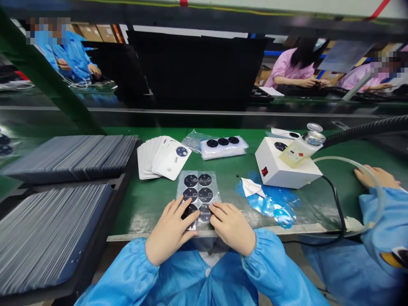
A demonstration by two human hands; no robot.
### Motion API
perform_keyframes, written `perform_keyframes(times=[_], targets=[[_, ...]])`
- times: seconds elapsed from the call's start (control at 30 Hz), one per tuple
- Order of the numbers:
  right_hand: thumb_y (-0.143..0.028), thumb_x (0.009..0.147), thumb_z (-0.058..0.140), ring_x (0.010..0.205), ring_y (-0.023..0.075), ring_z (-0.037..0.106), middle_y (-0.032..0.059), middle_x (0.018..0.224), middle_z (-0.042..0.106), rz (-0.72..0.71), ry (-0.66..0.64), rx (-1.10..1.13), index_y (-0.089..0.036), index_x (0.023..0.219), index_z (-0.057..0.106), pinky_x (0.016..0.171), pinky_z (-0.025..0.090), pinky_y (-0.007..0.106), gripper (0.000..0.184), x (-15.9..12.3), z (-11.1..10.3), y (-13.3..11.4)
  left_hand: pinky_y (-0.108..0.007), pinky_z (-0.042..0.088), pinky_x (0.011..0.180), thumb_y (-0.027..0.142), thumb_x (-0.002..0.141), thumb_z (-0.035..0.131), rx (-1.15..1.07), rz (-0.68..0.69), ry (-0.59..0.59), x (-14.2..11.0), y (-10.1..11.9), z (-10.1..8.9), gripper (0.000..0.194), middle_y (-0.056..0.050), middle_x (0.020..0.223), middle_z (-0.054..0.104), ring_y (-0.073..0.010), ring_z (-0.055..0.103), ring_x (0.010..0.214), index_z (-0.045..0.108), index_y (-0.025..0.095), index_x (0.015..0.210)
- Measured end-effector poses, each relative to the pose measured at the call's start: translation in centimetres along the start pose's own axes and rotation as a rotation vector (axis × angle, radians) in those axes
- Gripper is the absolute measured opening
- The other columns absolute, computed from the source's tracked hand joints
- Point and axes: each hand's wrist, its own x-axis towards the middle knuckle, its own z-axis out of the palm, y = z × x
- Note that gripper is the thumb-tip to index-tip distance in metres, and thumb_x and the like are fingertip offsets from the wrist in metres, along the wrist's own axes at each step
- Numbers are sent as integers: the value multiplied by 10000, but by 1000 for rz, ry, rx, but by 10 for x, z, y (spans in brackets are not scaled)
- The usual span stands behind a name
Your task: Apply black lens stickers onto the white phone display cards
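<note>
A clear sheet of round black stickers (198, 187) lies on the green bench in front of me, with two columns of discs. My left hand (174, 225) rests on the sheet's lower left, fingers spread over the bottom disc. At the lower right disc, my right hand (231, 223) has its fingers bent and drawn together, thumb and fingertips at the disc's edge; how much is pinched there is partly hidden. Beyond the sheet, fanned white phone-back-shaped cards (167, 159) lie to the left, the top one bearing a dark round patch. A stack of further sticker sheets (223, 147) lies behind.
Racks of grey panels (54, 229) stand at left. A white box (287, 168) with a red switch carries a tilted bottle (299, 151). Blue film scraps (274, 204) and a white wipe (253, 187) lie before it. A co-worker's hand (378, 176) rests at right, beside a hose.
</note>
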Motion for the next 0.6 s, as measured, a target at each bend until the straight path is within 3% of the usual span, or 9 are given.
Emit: perform_keyframes(times=[0.13, 0.2, 0.27, 0.37, 0.47, 0.53, 0.6], targets=[[-175, 840, 492, 1031, 239, 546, 77, 1075, 647, 17, -3, 14, -165, 808, 580, 795, 473, 370, 94, -5, -2, -4, -561, 402, 950, 512, 740, 622, -39, 19, 16, 2, 6, -8, 433, -143, 1237, 553, -387, 420, 1232, 614, 244, 1081], [-171, 838, 494, 1037, 236, 536, 77, 1073, 645, 28, 4, 21, -168, 813, 580, 803, 464, 371, 89, -6, -2, -4, -534, 457, 889, 462, 766, 620, -61, 15, 43, 5, 4, -13, 338, -130, 1153, 599, -364, 503, 1148, 629, 224, 1006], [-173, 837, 496, 1039, 231, 528, 75, 1079, 642, 38, 15, 32, -169, 822, 578, 814, 456, 370, 84, -7, -1, -4, -465, 518, 796, 318, 850, 555, -93, 2, 86, 8, -1, -19, 183, -101, 1034, 641, -284, 606, 985, 627, 196, 966], [-169, 831, 497, 1034, 228, 520, 68, 1085, 638, 49, 33, 55, -170, 824, 573, 817, 448, 371, 76, -8, 2, -3, -332, 548, 691, 219, 900, 490, -177, -38, 211, 22, -12, -36, 172, -47, 924, 652, -156, 640, 781, 596, 161, 1023], [-155, 814, 498, 1031, 226, 512, 61, 1063, 641, 54, 37, 76, -177, 818, 566, 810, 439, 378, 72, -9, 5, -2, -362, 537, 759, 252, 907, 484, -259, -145, 468, 63, -20, -61, 225, -60, 1019, 627, -169, 626, 872, 558, 154, 1096], [-150, 812, 490, 1038, 222, 504, 65, 1058, 639, 53, 34, 86, -182, 828, 565, 814, 433, 382, 83, -10, 5, -2, -443, 493, 857, 279, 895, 503, -284, -217, 661, 106, -21, -74, 312, -94, 1175, 560, -221, 575, 1025, 506, 158, 1182], [-148, 816, 479, 1040, 213, 501, 68, 1060, 638, 51, 33, 89, -183, 835, 562, 812, 431, 376, 92, -10, 5, -1, -481, 462, 895, 299, 878, 530, -298, -221, 748, 153, -17, -80, 371, -104, 1257, 505, -251, 532, 1094, 482, 169, 1222]])
